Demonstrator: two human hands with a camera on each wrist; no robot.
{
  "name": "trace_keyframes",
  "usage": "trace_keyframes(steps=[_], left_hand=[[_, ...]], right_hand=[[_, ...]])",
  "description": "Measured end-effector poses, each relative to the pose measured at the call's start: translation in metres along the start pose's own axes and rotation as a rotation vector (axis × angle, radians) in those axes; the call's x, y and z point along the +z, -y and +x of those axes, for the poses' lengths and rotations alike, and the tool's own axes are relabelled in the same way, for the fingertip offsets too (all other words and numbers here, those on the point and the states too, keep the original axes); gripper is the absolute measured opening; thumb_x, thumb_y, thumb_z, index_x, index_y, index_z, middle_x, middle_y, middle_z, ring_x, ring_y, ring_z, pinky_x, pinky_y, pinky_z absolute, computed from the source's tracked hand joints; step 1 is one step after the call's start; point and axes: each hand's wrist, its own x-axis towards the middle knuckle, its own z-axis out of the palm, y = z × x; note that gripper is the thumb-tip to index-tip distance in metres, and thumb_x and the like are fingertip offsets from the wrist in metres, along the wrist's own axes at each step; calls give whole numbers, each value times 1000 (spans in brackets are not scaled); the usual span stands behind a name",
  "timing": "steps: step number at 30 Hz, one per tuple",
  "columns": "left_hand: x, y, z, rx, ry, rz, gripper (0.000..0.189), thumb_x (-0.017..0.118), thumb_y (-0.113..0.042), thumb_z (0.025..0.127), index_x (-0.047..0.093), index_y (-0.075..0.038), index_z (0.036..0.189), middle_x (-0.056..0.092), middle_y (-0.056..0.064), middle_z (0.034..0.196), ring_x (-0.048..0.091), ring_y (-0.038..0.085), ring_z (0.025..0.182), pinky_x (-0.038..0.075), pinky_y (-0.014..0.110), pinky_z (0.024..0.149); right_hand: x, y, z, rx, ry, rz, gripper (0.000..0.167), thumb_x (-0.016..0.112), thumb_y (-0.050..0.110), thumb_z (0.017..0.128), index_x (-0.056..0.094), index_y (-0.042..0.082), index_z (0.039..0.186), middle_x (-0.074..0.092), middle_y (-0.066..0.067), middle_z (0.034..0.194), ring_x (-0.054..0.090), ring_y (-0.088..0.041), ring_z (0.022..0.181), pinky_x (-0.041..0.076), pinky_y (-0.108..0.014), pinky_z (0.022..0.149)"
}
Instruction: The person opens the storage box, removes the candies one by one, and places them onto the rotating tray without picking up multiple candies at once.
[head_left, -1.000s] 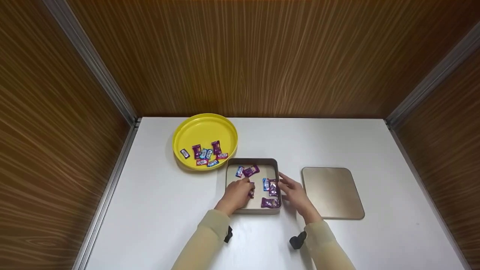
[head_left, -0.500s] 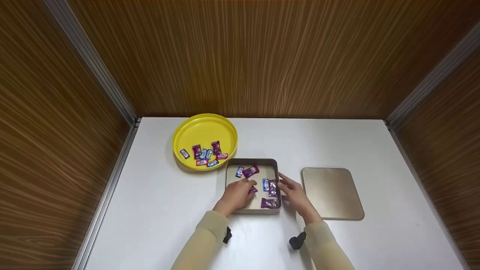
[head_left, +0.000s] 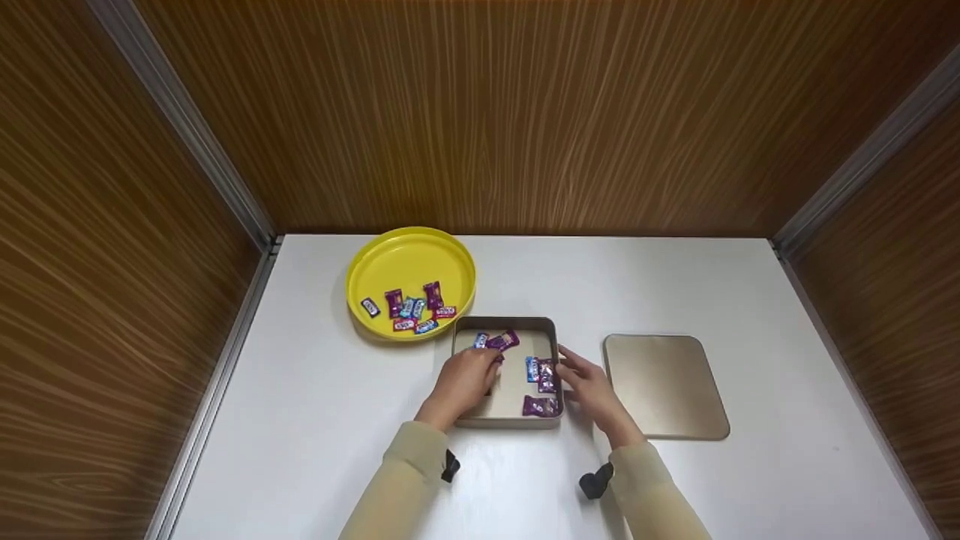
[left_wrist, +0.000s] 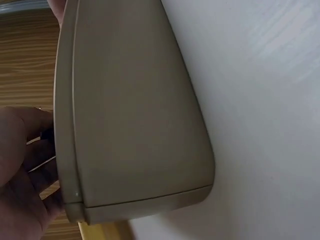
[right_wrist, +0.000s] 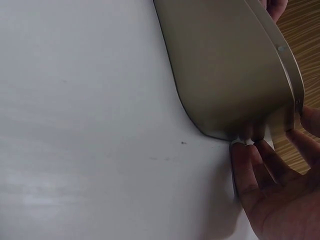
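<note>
In the head view an open metal tin (head_left: 507, 423) sits mid-table with several wrapped candies inside. My left hand (head_left: 459, 381) reaches into its left half, pinching a purple-wrapped candy (head_left: 500, 359) that is mostly hidden by the fingers. Just beyond those fingertips lie a blue candy (head_left: 481, 340) and another purple one (head_left: 508, 339). Along the tin's right side are a blue candy (head_left: 532, 369) and two purple candies (head_left: 547, 376). My right hand (head_left: 592, 390) rests its extended fingers against the tin's right wall; the right wrist view shows the fingertips (right_wrist: 242, 150) at the outer side.
A round yellow tray (head_left: 405, 259) holding several candies stands at the back left, close to the tin's far left corner. The flat metal lid (head_left: 666, 386) lies right of the tin. Wood-grain panels (head_left: 525, 120) enclose the white table (head_left: 300, 420) behind and at both sides.
My left hand has shifted slightly away from me within the tin, bringing the purple candy close to the far pair. The right hand has stayed at the tin's wall.
</note>
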Motion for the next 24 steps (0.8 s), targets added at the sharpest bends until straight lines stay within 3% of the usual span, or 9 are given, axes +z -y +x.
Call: trace_keyframes(steps=[6,12,20,24], left_hand=[[-17,4,-2,-80,-39,-110,17,62,-15,97,69,-6,109,70,7,97,66,21,88,54,37,81],[-33,11,-5,-106,-110,-224,19,63,-8,95,66,-3,112,68,8,102,65,21,92,55,35,81],[-45,31,-7,-117,-308,-293,16,64,-5,93,66,-1,108,62,10,106,63,24,99,54,32,87],[-48,43,-8,-151,-370,-360,18,65,-3,91,66,2,108,62,12,102,64,23,92,55,31,79]], right_hand=[[0,-1,1,-9,2,4,51,54,12,100,40,7,149,45,-28,141,49,-45,125,49,-50,94],[-1,0,0,-9,13,-11,50,52,13,102,39,8,150,47,-27,141,50,-42,125,50,-48,93],[-1,1,1,-3,4,-19,50,52,13,102,39,7,149,47,-27,140,51,-42,124,50,-48,94],[-1,9,-5,-4,21,-15,50,52,12,102,38,4,149,45,-30,141,49,-43,125,49,-49,95]])
